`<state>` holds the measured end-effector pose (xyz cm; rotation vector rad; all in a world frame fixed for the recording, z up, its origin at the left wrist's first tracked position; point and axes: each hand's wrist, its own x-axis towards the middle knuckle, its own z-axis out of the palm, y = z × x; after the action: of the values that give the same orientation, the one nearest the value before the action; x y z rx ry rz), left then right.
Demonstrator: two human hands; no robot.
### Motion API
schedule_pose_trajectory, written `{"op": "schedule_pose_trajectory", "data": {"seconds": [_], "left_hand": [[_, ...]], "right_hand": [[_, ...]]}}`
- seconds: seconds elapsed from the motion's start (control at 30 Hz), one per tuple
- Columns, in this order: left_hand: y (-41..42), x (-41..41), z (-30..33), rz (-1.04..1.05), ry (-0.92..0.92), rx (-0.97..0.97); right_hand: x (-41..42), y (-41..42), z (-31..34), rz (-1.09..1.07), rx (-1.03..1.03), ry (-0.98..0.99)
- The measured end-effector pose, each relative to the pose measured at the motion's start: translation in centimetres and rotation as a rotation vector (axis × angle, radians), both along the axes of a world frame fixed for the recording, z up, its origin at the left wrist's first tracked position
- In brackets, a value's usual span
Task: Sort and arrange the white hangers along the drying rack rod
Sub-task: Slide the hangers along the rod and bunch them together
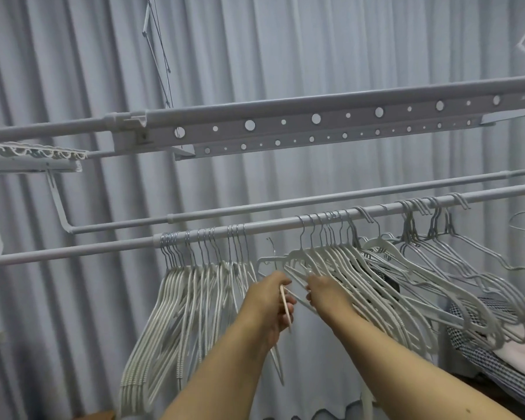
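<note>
The drying rack rod (270, 225) slants up from lower left to upper right. A tight bunch of white hangers (176, 301) hangs left of centre. A looser, tilted group of white hangers (373, 286) spreads to the right. Between the two groups one white hanger (275, 262) is off the rod, its hook just below it. My left hand (273, 301) is closed around this hanger's lower part. My right hand (323, 287) pinches the shoulder of the leftmost hanger in the right group.
A second rod (315, 199) runs just behind, and a perforated rack beam (285, 122) hangs above. Pleated grey curtains (73, 71) fill the background. Thin wire hangers (479, 253) hang at the far right. A checked bag with folded laundry (497, 353) sits lower right.
</note>
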<state>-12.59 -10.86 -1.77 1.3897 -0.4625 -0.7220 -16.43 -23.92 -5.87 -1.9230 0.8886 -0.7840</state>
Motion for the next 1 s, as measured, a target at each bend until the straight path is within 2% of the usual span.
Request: {"op": "schedule_pose_trajectory", "data": {"seconds": [0.1,0.2,0.33,0.4,0.5,0.6,0.67,0.77,0.87,1.0], "left_hand": [[2.1,-1.2,1.4,-0.070,0.028,0.022],[3.8,-2.4,2.6,-0.181,0.029,0.045],[5.1,-3.5,3.6,-0.278,-0.012,0.072],[5.1,-3.3,3.5,-0.226,-0.103,0.081],[4.5,-1.7,2.1,0.009,-0.301,0.066],[3.6,0.3,0.0,0.217,-0.707,0.271],[3.2,0.6,-1.1,0.225,-0.917,0.459],[2.6,0.8,-2.3,0.198,-1.130,0.714],[2.1,1.2,-2.9,0.216,-1.211,0.770],[2.2,2.1,-3.6,0.219,-1.159,0.736]], "right_hand": [[0.3,0.1,0.2,0.000,0.000,0.009],[0.5,0.4,0.3,0.068,0.085,-0.107],[0.4,0.8,0.6,0.089,0.220,-0.136],[-0.1,0.7,0.8,0.046,0.305,-0.207],[-0.8,0.2,0.3,-0.130,0.331,-0.320],[-1.2,-0.1,-0.4,-0.333,0.292,-0.364],[-1.8,-0.1,-0.6,-0.436,0.265,-0.359],[-2.6,0.1,-0.5,-0.554,0.215,-0.327],[-3.1,-0.1,-0.8,-0.626,0.161,-0.305],[-3.8,0.0,-0.9,-0.698,0.128,-0.326]]}}
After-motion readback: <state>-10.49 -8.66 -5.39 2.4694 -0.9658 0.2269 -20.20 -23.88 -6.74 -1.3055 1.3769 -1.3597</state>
